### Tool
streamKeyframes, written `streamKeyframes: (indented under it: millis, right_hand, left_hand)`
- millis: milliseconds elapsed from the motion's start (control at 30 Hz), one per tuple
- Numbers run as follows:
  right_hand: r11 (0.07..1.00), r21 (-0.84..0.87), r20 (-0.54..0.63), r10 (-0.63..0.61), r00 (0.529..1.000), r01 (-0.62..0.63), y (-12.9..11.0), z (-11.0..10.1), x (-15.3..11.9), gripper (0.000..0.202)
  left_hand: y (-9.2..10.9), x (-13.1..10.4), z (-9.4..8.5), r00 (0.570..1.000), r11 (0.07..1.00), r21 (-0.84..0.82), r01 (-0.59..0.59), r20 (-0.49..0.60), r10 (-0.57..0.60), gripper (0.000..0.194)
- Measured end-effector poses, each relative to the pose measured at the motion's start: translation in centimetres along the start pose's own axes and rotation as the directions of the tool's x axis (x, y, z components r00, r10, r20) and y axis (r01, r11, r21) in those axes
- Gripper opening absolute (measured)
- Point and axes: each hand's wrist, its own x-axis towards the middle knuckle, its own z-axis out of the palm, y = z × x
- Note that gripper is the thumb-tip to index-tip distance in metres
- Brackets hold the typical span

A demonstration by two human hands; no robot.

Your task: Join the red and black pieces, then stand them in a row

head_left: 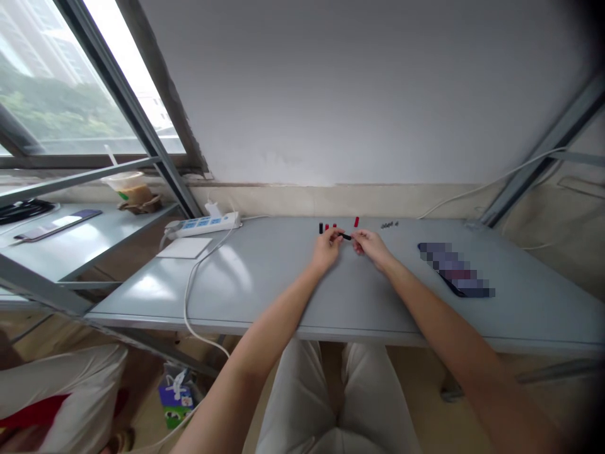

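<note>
Between my two hands is a small black cylinder [346, 236], lying level just above the grey table [265, 277]. My left hand [327, 247] pinches its left end, and the closed fingers of my right hand [370, 244] are at its right end. Behind my left hand stand a black cylinder [321, 227] and two red ones [327, 227], partly hidden by the fingers. Another red cylinder [357, 222] is farther back, beyond the gap between my hands. To its right lie several tiny dark metal pieces [388, 225].
A phone-like object [454, 271], partly pixelated, lies at right. At left are a power strip [208, 224], a white flat square [185, 248] and a cable [189, 290] over the front edge. A drink cup [132, 189] is on the neighbouring table; a person's leg [85, 384] shows lower left.
</note>
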Motion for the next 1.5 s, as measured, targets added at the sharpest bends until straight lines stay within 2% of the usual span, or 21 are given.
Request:
streamKeyframes:
  millis: [133,233,500,600,733,867,967,1067,1167,1267,1433,1500]
  right_hand:
    - [0.992,0.115,0.051,0.04,0.998,-0.046,0.1,-0.1,-0.1,0.021]
    - [0.987,0.159,0.049,0.024,0.999,-0.032,0.4,-0.1,0.0,0.022]
    - [0.997,0.041,-0.021,-0.057,0.998,0.058,0.2,0.3,-0.1,0.024]
    - [0.998,0.014,-0.026,-0.055,0.998,0.055,0.2,0.5,-0.1,0.027]
    - [0.999,-0.012,0.046,-0.039,0.998,0.039,0.6,0.6,0.0,0.036]
    - [0.979,-0.129,0.043,-0.156,0.987,0.16,1.0,0.4,0.3,0.038]
    - [0.91,-0.297,0.029,-0.295,0.955,0.29,1.1,0.2,0.2,0.035]
    - [0.799,-0.436,0.051,-0.436,0.898,0.413,0.8,-0.1,0.0,0.027]
    - [0.709,-0.522,0.087,-0.509,0.856,0.475,0.6,-0.3,-0.3,0.021]
    - [0.68,-0.563,0.107,-0.503,0.858,0.469,0.4,-0.4,-0.5,0.021]
    - [0.707,-0.557,0.134,-0.44,0.888,0.435,0.1,-0.4,-0.8,0.022]
    - [0.716,-0.553,0.144,-0.422,0.895,0.427,0.1,-0.3,-0.8,0.022]
  left_hand:
    - [-0.2,0.2,0.3,0.996,0.985,-0.146,0.089,0.009,-0.089,0.018]
    - [-0.2,0.3,0.4,0.989,0.97,-0.194,0.15,0.014,-0.15,0.017]
    - [0.3,0.3,-0.2,0.946,0.921,-0.236,0.31,-0.022,-0.324,0.012]
    - [0.5,0.2,-0.4,0.947,0.914,-0.266,0.307,-0.015,-0.322,0.012]
    - [0.9,0.1,-0.4,0.959,0.914,-0.3,0.272,0.007,-0.283,0.013]
    - [1.4,0.0,-0.4,0.948,0.903,-0.303,0.306,0.004,-0.319,0.014]
    - [1.8,-0.1,-0.6,0.931,0.883,-0.314,0.349,0.012,-0.364,0.014]
    - [2.0,-0.1,-0.8,0.917,0.86,-0.341,0.379,0.012,-0.4,0.014]
    - [2.0,-0.1,-1.0,0.904,0.848,-0.346,0.402,0.0,-0.429,0.011]
    - [1.8,-0.1,-1.0,0.906,0.859,-0.32,0.4,-0.001,-0.423,0.011]
    - [1.8,0.0,-0.9,0.911,0.867,-0.311,0.39,-0.006,-0.412,0.029]
    - [1.9,0.0,-0.9,0.913,0.863,-0.325,0.386,0.001,-0.408,0.029]
